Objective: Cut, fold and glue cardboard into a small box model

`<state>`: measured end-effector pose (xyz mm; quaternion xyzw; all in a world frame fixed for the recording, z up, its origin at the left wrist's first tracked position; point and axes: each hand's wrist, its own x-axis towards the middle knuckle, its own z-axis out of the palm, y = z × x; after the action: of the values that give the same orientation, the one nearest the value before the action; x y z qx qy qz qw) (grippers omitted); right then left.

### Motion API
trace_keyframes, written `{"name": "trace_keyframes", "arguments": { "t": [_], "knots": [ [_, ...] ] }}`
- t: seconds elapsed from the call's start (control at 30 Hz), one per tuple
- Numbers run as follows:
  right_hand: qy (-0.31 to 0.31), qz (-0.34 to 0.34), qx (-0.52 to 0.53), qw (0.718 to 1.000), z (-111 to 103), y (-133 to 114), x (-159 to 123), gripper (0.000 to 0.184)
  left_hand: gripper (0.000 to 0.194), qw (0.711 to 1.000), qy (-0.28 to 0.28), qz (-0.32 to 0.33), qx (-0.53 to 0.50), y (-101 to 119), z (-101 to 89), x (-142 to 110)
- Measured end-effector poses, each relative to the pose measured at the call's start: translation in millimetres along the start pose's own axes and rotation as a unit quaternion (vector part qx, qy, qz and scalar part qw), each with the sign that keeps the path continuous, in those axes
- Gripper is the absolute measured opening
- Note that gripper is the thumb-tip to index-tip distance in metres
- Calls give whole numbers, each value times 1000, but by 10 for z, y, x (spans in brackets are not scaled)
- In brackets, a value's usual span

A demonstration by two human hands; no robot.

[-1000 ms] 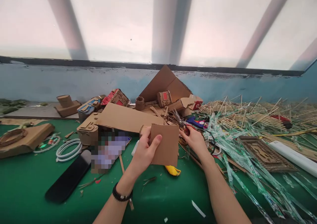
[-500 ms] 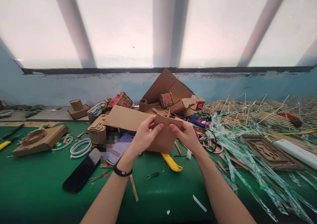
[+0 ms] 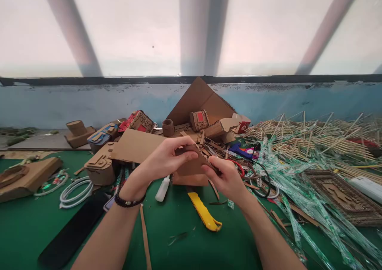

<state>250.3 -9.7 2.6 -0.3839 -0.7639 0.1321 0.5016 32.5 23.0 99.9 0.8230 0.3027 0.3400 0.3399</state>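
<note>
Both hands grip one brown cardboard piece (image 3: 191, 167), tilted and raised over the green table. My left hand (image 3: 168, 158) is closed on its upper left edge, thumb along the near face. At the right edge my right hand (image 3: 225, 178) pinches it between thumb and fingers. Part of the piece is hidden behind the fingers. Just below lies a yellow utility knife (image 3: 204, 212) with its blade end pointing toward the cardboard. A small white squeeze bottle (image 3: 162, 189) rests between the left wrist and the cardboard. Behind the left hand is a large flat cardboard sheet (image 3: 134, 145).
Cardboard boxes and scraps (image 3: 199, 120) pile up against the wall. Thin sticks (image 3: 316, 138) and crumpled clear-green plastic strips (image 3: 298, 198) cover the right side. On the left are a coiled white cable (image 3: 76, 192), a cardboard pouch (image 3: 100, 166) and a long black object (image 3: 74, 228).
My right hand left the pliers-like tool at the right and came to the cardboard's right edge. The cardboard has since tilted in both hands, and the squeeze bottle came into fuller view.
</note>
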Motion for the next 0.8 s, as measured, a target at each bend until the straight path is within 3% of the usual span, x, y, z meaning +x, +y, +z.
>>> {"name": "trace_keyframes", "arguments": {
  "t": [0.27,0.43,0.53,0.63,0.8],
  "knots": [
    [49,-66,-19,996,30,-138,-57,47,22,999,-44,11,-17,65,-16,63],
    [32,-42,-19,998,51,-26,-38,40,15,996,-91,-11,-20,20,6,92],
    [22,-31,-18,999,37,12,-23,32,7,995,-88,-8,-35,10,88,102],
    [43,-45,-17,998,30,4,-32,39,5,997,-63,2,-53,12,173,113],
    [54,-56,-11,997,37,4,-44,43,15,995,-80,-8,-53,-2,181,136]
  ]
}}
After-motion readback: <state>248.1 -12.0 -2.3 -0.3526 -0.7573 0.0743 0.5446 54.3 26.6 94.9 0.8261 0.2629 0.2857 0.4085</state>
